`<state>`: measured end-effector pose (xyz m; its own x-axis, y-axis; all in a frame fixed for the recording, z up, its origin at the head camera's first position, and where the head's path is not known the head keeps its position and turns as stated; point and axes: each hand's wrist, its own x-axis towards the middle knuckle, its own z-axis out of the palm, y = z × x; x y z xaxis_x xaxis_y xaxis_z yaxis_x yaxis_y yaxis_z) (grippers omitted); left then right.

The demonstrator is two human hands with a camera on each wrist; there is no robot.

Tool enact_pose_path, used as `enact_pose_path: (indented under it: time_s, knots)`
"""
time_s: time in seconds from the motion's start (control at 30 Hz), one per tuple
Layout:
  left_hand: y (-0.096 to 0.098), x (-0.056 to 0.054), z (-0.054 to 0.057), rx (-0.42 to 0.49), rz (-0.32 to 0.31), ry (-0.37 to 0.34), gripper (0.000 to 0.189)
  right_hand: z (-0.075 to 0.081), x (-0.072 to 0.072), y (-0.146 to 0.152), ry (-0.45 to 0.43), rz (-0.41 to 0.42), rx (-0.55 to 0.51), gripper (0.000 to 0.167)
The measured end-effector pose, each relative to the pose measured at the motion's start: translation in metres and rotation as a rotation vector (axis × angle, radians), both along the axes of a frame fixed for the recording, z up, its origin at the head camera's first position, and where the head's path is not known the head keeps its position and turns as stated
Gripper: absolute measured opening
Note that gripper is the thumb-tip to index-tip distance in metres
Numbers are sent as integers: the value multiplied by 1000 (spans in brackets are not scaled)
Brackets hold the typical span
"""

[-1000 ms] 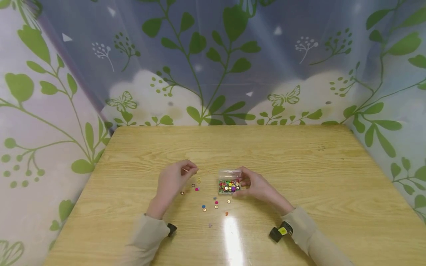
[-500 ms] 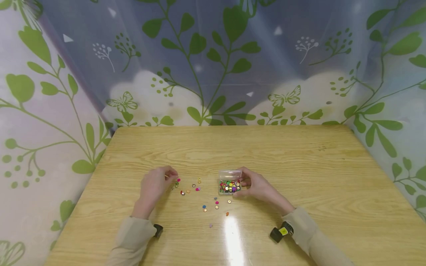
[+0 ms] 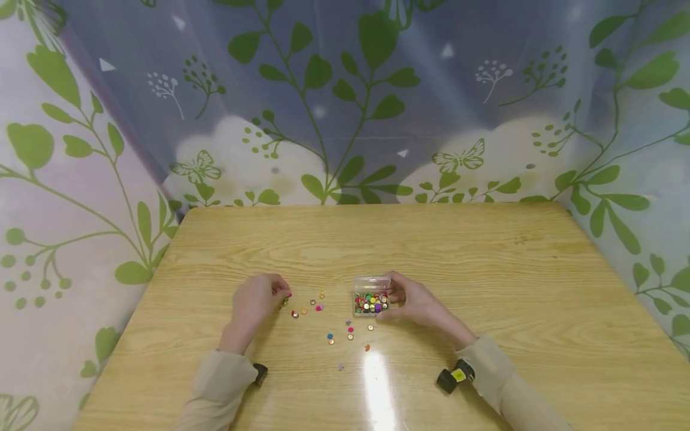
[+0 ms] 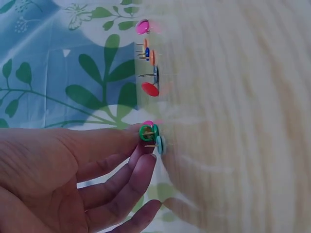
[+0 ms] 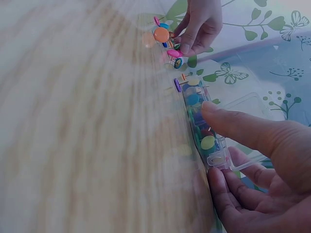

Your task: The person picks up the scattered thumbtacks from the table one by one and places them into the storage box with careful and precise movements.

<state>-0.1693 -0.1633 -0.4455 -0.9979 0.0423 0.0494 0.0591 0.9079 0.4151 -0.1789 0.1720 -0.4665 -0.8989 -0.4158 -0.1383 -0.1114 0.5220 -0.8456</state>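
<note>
A small clear plastic box [image 3: 372, 303], its lid raised, holds many coloured thumbtacks. My right hand [image 3: 415, 301] grips it from the right, thumb along the near side and fingers behind. The right wrist view shows the thumb [image 5: 233, 124] pressed to the box's side and the other fingers curled under its end. At the left of the scattered tacks, my left hand [image 3: 259, 305] pinches at a pink thumbtack [image 4: 147, 124] with thumb and forefinger. A green thumbtack [image 4: 146, 132] and a pale blue thumbtack [image 4: 160, 144] are right at those fingertips and partly cover the pinch.
Between the hands and nearer the front, several loose thumbtacks lie on the wooden table [image 3: 458, 251], among them a blue thumbtack [image 3: 330, 336] and an orange thumbtack [image 3: 368, 347]. A leaf-patterned curtain [image 3: 345, 120] stands behind the table's far edge.
My left hand has moved left and slightly down, away from beside the yellow tacks to the pink and green tacks. My right hand and the box have stayed in place.
</note>
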Motion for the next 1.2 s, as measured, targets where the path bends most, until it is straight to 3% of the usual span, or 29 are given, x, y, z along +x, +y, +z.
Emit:
enact_pose_path:
  time_s: [0.3, 0.63, 1.07, 1.2]
  knots:
    - [2, 1, 3, 23, 15, 23, 8, 1, 1, 0, -4, 1, -9, 72]
    - [19, 6, 9, 55, -23, 79, 7, 0, 1, 0, -3, 2, -1, 73]
    - [73, 18, 11, 154, -205, 117, 9, 0, 0, -1, 12, 10, -7, 73]
    - [87, 18, 13, 138, -262, 159, 9, 0, 0, -1, 20, 15, -9, 72]
